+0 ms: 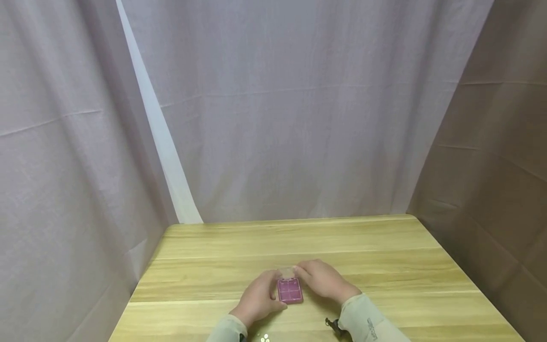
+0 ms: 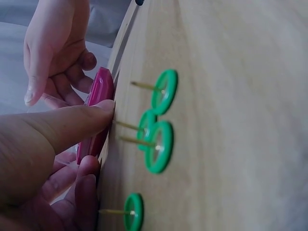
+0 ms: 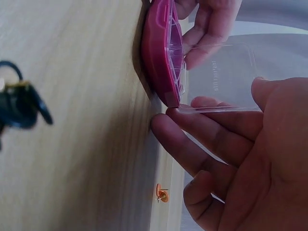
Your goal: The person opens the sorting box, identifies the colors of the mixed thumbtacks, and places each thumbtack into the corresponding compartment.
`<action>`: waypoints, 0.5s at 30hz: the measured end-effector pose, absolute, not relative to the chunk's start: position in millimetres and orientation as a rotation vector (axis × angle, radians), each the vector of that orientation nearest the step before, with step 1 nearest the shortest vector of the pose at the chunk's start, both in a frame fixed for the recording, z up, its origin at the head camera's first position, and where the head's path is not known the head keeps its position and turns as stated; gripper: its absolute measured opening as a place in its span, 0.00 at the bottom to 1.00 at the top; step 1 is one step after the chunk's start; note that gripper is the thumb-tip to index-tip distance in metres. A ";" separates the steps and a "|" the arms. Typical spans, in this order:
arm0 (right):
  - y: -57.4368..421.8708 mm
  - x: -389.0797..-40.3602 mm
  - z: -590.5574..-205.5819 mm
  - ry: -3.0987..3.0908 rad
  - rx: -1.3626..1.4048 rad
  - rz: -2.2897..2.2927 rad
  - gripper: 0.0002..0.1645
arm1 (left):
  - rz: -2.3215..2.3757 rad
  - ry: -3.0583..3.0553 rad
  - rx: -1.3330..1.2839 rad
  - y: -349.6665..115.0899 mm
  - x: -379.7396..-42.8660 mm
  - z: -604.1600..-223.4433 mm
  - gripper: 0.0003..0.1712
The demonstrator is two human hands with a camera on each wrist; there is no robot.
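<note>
L fingers (image 2: 86,190) on pink box (image 2: 102,86), grn tacks (image 2: 168,149)

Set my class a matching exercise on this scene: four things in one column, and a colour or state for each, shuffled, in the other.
Things
1. box
2. lid
3. thumbtacks seen in the left wrist view
4. thumbtacks seen in the right wrist view

Colours and states
A. orange
B. clear and raised open
C. magenta
D. green-rimmed, pins pointing up from the table

Pairs: 1-C, 2-B, 3-D, 4-A

Wooden table (image 1: 384,247) — pink case (image 1: 290,290), 4 green thumbtacks (image 2: 168,147).
</note>
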State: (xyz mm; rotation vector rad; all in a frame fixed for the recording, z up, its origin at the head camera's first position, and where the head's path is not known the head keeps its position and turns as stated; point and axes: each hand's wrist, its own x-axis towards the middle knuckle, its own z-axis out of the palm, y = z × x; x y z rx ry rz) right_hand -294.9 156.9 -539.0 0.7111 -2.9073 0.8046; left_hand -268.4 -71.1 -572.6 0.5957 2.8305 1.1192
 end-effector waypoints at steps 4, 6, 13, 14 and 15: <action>157.1 -294.2 -539.7 -2.922 0.694 0.817 0.25 | 1.112 2.841 0.614 -70.9 -268.4 -572.8 0.52; 157.1 -293.2 -539.7 -2.931 0.681 0.825 0.25 | 1.103 2.849 0.623 -70.8 -268.8 -573.1 0.52; 159.4 -289.3 -541.3 -2.933 0.670 0.851 0.28 | 1.087 2.856 0.629 -71.4 -269.0 -573.5 0.51; 160.2 -288.9 -541.3 -2.929 0.677 0.858 0.27 | 1.088 2.852 0.626 -71.4 -269.1 -573.6 0.51; 161.1 -288.5 -541.4 -2.925 0.685 0.867 0.27 | 1.092 2.849 0.625 -71.6 -268.9 -573.1 0.50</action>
